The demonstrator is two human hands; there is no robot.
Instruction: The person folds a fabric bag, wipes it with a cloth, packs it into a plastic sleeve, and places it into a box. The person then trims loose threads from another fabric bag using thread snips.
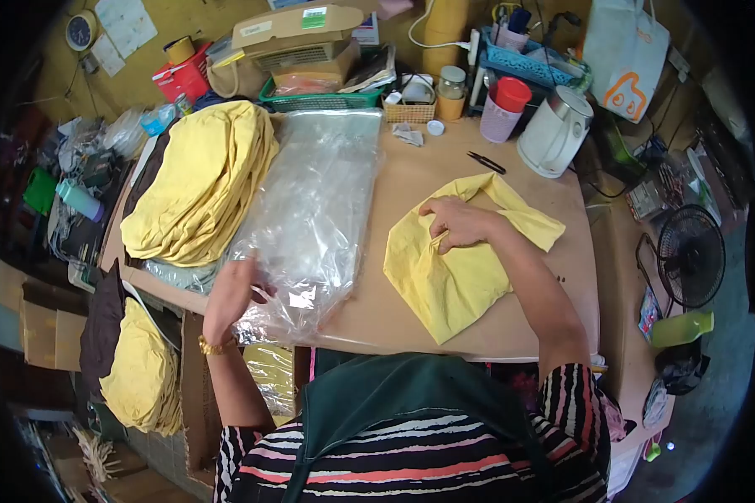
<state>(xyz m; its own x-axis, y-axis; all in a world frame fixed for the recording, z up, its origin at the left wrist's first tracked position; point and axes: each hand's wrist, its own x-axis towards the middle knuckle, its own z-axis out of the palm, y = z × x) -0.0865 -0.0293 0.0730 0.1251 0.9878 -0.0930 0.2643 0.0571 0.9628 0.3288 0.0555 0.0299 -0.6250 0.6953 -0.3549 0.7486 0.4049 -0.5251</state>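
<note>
On table (pixel 554 314); right grip (pixel 457 222) pinching cloth (pixel 461 289); left grip (pixel 233 293) unclear, at plastic (pixel 319 193); snips (pixel 487 163), kettle (pixel 552 138) beyond

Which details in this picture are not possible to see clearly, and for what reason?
In the head view:
- Yellow cloth: underside, hidden by its upper layer.
- Left hand: whether it grips the clear plastic; glare and curled fingers hide this.
- Clock: exact time, too small.
- Green label: wording, too small.
- Yellow stack: piece count, layers pressed together.
</note>
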